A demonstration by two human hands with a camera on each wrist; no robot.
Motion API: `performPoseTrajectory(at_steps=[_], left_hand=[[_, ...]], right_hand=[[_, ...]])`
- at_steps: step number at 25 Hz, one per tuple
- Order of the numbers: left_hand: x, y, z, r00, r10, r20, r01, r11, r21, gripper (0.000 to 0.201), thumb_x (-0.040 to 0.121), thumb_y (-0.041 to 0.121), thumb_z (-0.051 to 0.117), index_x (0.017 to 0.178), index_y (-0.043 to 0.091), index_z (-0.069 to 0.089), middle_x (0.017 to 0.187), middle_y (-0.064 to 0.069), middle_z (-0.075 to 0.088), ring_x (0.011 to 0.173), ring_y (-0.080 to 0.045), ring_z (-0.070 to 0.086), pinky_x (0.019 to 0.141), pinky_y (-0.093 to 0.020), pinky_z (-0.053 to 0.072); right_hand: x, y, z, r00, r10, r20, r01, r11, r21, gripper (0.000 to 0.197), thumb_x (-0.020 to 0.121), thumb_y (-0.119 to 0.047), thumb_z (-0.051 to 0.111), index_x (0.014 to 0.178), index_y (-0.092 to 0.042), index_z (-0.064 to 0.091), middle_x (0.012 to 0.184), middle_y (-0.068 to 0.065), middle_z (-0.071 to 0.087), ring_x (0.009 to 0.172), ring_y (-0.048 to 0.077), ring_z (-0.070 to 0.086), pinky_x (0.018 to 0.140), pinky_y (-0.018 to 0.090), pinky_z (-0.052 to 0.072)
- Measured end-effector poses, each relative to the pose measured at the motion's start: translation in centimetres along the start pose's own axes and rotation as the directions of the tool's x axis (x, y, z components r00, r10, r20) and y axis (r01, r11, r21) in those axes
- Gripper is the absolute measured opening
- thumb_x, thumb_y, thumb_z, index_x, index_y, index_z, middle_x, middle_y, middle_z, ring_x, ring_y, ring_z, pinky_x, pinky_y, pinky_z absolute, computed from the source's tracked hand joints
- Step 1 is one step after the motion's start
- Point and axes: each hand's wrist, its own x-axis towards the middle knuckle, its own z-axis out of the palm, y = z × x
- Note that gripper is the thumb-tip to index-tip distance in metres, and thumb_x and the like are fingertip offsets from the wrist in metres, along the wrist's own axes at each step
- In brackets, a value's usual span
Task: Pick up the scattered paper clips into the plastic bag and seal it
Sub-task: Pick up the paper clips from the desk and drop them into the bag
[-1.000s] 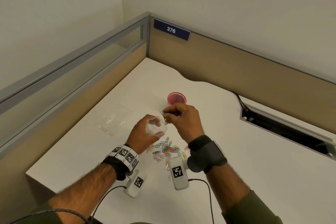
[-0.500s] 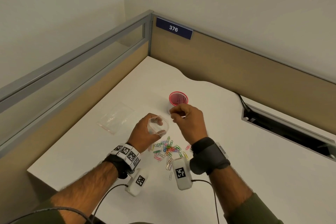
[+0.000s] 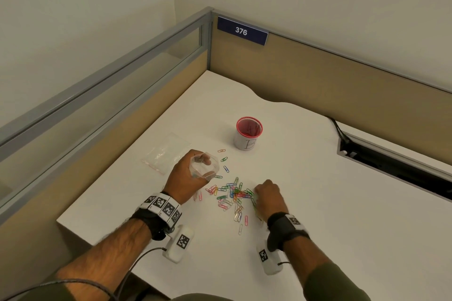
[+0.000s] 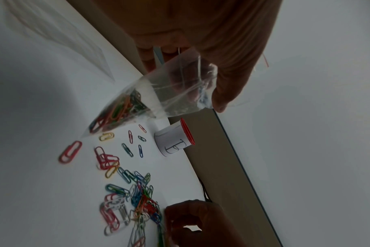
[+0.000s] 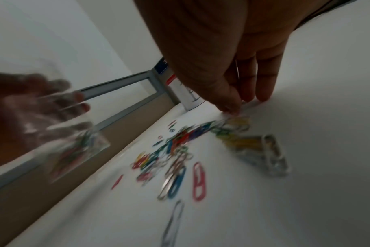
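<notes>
My left hand (image 3: pixel 207 167) grips a small clear plastic bag (image 3: pixel 201 166) and keeps its mouth open above the white desk. In the left wrist view the bag (image 4: pixel 158 100) hangs with several coloured clips (image 4: pixel 116 113) at its bottom. A pile of coloured paper clips (image 3: pixel 233 197) lies scattered on the desk between my hands. At the pile's right edge my right hand (image 3: pixel 256 192) is down on the desk. The blurred right wrist view has its thumb and fingertips (image 5: pixel 232 107) closing on clips (image 5: pixel 239 122) there.
A white cup with a red rim and a letter B (image 3: pixel 248 135) stands behind the pile. Left of my left hand, a second clear bag (image 3: pixel 166 153) lies flat. A cable slot (image 3: pixel 391 168) cuts the desk at the right, and partition walls close off the back and left.
My right hand has dropped from the bag's mouth to the right edge of the clip pile. The left hand still holds the bag open in about the same place.
</notes>
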Motion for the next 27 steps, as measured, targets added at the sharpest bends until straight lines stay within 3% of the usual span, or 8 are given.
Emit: performPoseTrajectory(at_steps=[3, 6, 8, 14, 16, 19, 23, 27], left_hand=[[0.1, 0.4, 0.2, 1.000, 0.018, 0.013, -0.018, 1.000, -0.003, 0.039, 0.076, 0.011, 0.084, 0.104, 0.020, 0.060, 0.103, 0.007, 0.069, 0.108, -0.011, 0.062, 0.096, -0.021, 0.045], [0.2, 0.7, 0.2, 1.000, 0.025, 0.015, -0.025, 1.000, -0.004, 0.040, 0.076, 0.011, 0.085, 0.105, 0.020, 0.060, 0.104, 0.008, 0.068, 0.109, -0.008, 0.062, 0.094, -0.016, 0.045], [0.2, 0.8, 0.1, 1.000, 0.023, 0.010, -0.023, 1.000, -0.013, 0.039, 0.075, 0.010, 0.084, 0.105, 0.019, 0.060, 0.104, 0.007, 0.068, 0.108, -0.008, 0.062, 0.094, -0.016, 0.045], [0.2, 0.6, 0.1, 1.000, 0.019, 0.005, -0.019, 1.000, -0.014, 0.039, 0.075, 0.011, 0.085, 0.103, 0.021, 0.060, 0.104, 0.007, 0.068, 0.111, -0.013, 0.062, 0.098, -0.024, 0.046], [0.3, 0.7, 0.1, 1.000, 0.015, 0.000, -0.015, 1.000, -0.014, 0.039, 0.075, 0.011, 0.084, 0.103, 0.022, 0.060, 0.104, 0.008, 0.068, 0.111, -0.011, 0.061, 0.098, -0.023, 0.045], [0.6, 0.8, -0.1, 1.000, 0.011, -0.015, -0.012, 1.000, -0.013, 0.040, 0.075, 0.011, 0.085, 0.104, 0.021, 0.059, 0.104, 0.008, 0.068, 0.110, -0.008, 0.061, 0.097, -0.021, 0.045], [0.8, 0.6, -0.1, 1.000, 0.002, -0.024, -0.002, 1.000, -0.007, 0.040, 0.074, 0.011, 0.085, 0.103, 0.020, 0.060, 0.104, 0.008, 0.068, 0.110, -0.009, 0.061, 0.097, -0.020, 0.045], [0.8, 0.6, 0.3, 1.000, -0.002, -0.006, 0.002, 1.000, -0.001, 0.040, 0.074, 0.011, 0.086, 0.104, 0.018, 0.060, 0.105, 0.008, 0.068, 0.110, -0.008, 0.061, 0.095, -0.016, 0.044]], right_hand=[[-1.4, -0.4, 0.1, 0.998, -0.050, 0.034, 0.046, 0.993, 0.111, 0.028, 0.095, -0.021, 0.051, 0.119, -0.015, 0.063, 0.118, 0.009, 0.056, 0.112, 0.026, 0.052, 0.095, 0.032, 0.046], [-3.6, 1.3, -0.2, 0.998, 0.056, 0.018, -0.058, 0.985, 0.165, 0.051, 0.080, -0.045, 0.070, 0.120, -0.017, 0.059, 0.117, 0.003, 0.053, 0.111, 0.022, 0.052, 0.089, 0.032, 0.046], [-4.9, 2.0, 0.2, 0.992, 0.120, 0.049, -0.126, 0.980, 0.152, 0.056, 0.072, -0.051, 0.074, 0.113, -0.018, 0.058, 0.112, 0.002, 0.051, 0.106, 0.022, 0.052, 0.084, 0.032, 0.046], [-2.8, -1.2, 1.3, 0.993, 0.115, -0.011, -0.111, 0.979, 0.172, 0.023, 0.093, -0.023, 0.052, 0.108, -0.008, 0.063, 0.114, 0.012, 0.056, 0.101, 0.027, 0.059, 0.086, 0.032, 0.049], [-1.6, -2.1, 0.9, 0.995, 0.094, -0.028, -0.086, 0.976, 0.200, 0.025, 0.095, -0.022, 0.050, 0.109, -0.009, 0.066, 0.115, 0.012, 0.060, 0.102, 0.027, 0.060, 0.087, 0.030, 0.047], [-0.2, -2.5, -0.1, 0.999, 0.047, -0.026, -0.041, 0.976, 0.214, 0.035, 0.087, -0.030, 0.064, 0.119, -0.013, 0.062, 0.119, 0.007, 0.058, 0.109, 0.026, 0.057, 0.090, 0.031, 0.045], [0.3, -3.4, 0.1, 0.988, -0.126, 0.094, 0.124, 0.992, 0.026, 0.062, 0.075, -0.041, 0.074, 0.129, -0.022, 0.051, 0.121, 0.002, 0.049, 0.114, 0.024, 0.045, 0.093, 0.038, 0.047], [0.3, -4.2, 0.9, 0.973, -0.227, 0.045, 0.230, 0.970, -0.076, 0.037, 0.089, -0.032, 0.062, 0.124, -0.021, 0.057, 0.117, 0.005, 0.052, 0.110, 0.025, 0.049, 0.088, 0.037, 0.050]])
